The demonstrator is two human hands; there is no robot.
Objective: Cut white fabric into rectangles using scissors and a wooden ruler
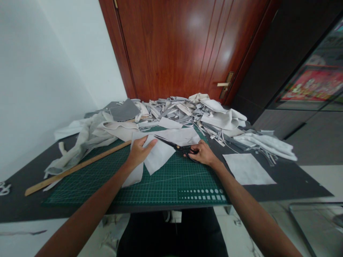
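My right hand [204, 152] grips the handles of black scissors [175, 145], whose blades lie open and point left over a piece of white fabric [160, 153]. My left hand [139, 151] presses flat on that fabric, fingers stretched out, holding it down on the green cutting mat [171, 185]. The fabric runs from under the left hand up toward the pile behind.
A long wooden ruler [77, 167] lies diagonally across the mat's left side. A heap of grey and white fabric scraps [187, 114] fills the back of the dark table. A cut white square [248, 168] lies right of the mat. A wooden door [184, 46] stands behind.
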